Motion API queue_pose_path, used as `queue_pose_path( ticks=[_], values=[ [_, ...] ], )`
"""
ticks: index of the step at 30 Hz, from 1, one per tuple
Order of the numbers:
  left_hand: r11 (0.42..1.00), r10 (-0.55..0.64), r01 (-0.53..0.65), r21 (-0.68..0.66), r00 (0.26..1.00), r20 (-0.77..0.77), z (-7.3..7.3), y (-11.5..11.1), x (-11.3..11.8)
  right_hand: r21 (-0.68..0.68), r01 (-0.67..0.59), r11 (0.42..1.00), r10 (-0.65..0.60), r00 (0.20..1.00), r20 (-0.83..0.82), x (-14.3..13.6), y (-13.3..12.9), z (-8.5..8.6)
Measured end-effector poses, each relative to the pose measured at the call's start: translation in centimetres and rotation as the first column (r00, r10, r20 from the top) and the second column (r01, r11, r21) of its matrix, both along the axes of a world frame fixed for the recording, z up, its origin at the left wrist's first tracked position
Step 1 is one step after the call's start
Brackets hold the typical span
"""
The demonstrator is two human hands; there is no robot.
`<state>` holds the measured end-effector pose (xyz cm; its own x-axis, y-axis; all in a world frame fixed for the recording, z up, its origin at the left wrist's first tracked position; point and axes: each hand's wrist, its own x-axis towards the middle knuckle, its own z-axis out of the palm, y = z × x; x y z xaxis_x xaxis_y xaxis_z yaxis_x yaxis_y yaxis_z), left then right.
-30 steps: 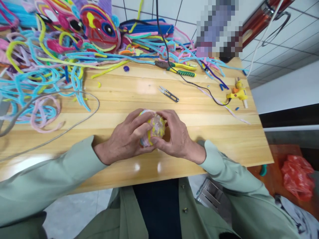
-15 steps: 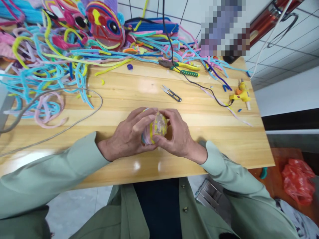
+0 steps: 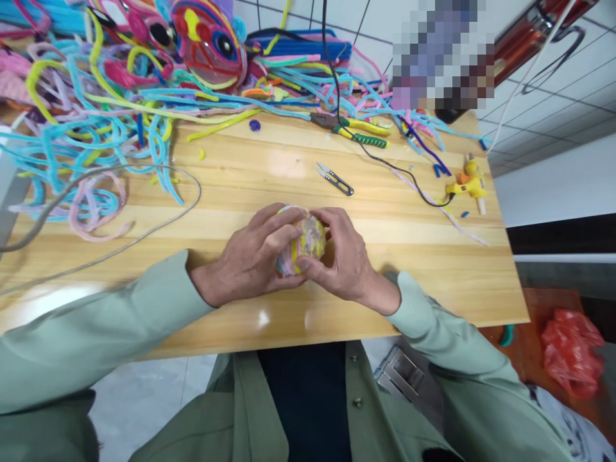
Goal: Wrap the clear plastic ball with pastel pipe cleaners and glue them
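Note:
A small rounded piece wrapped in pastel pipe cleaner (image 3: 312, 239), with yellow, pink and bluish bands and a greyish bare end, is held just above the table near its front edge. My left hand (image 3: 255, 253) curls round its left side, fingers over the top and thumb below. On the right side, my right hand (image 3: 341, 256) grips it between thumb and fingers, the greyish end facing this hand. Much of the piece is hidden by my fingers. Beyond the hands lie small thread snips (image 3: 335, 179), their blades pointing up and left.
Tangled pipe cleaners (image 3: 96, 141) heap along the back left, by a colourful mask-like piece (image 3: 209, 45). Pliers (image 3: 351, 130) lie at the back under a black cord. A yellow glue gun (image 3: 466, 186) sits at the right edge. A grey cable (image 3: 158, 224) loops across the left.
The wrapped piece has turned slightly in my hands, showing a little more of its greyish end. Both hands keep their grip; the whole view has shifted slightly.

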<state>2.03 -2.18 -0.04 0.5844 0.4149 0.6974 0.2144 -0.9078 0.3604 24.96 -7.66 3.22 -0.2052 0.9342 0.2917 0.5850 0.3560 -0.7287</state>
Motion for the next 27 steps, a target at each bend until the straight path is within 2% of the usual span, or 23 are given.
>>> queue_pose_path(
  ticks=[3,9,15,20,27],
  values=[
    [1.0,-0.021,0.021,-0.016,1.0,-0.006,0.22,0.03,-0.04,0.001,0.005,1.0,-0.005,1.0,0.004,-0.01,0.02,-0.1],
    [0.999,0.02,-0.022,-0.047,0.999,-0.045,0.21,-0.05,-0.15,-0.008,-0.006,1.0,0.006,1.0,0.019,-0.01,0.03,-0.24],
    [0.999,0.037,-0.037,0.0,0.999,-0.001,0.37,-0.06,0.4,-0.027,-0.018,0.999,0.018,1.0,0.013,0.25,-0.05,-0.07],
    [1.0,0.012,-0.011,-0.025,1.0,0.029,0.25,0.11,0.54,-0.041,-0.056,0.998,0.056,0.998,-0.01,0.6,-0.01,0.22],
    [1.0,0.028,-0.028,-0.006,0.999,0.027,0.13,-0.08,0.44,-0.012,-0.019,1.0,0.019,0.999,0.029,0.07,-0.01,0.39]
  ],
)
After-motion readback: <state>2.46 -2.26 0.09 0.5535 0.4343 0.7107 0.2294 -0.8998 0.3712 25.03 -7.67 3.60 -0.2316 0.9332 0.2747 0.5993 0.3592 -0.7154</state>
